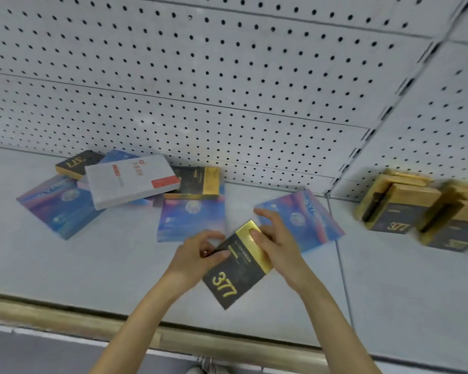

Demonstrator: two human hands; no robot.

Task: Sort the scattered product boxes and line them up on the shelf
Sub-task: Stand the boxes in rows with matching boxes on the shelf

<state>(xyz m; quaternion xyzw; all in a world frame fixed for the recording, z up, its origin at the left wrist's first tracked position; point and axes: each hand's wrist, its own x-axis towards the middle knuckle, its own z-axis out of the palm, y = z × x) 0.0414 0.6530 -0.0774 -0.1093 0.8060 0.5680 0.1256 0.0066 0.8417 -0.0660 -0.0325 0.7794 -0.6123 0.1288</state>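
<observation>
Clamping the black-and-gold box (pixel 238 271) marked 377 over the shelf (pixel 92 265), the left grip (pixel 197 251) holds its dark side and the right grip (pixel 278 247) its gold end.

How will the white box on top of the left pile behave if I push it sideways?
The white box looks flat and sharp-edged, so it is probably stiff; it should slide, not roll. It seems to rest tilted across a blue box and a black-and-gold box, so a push may rock it or drag those along.
</observation>
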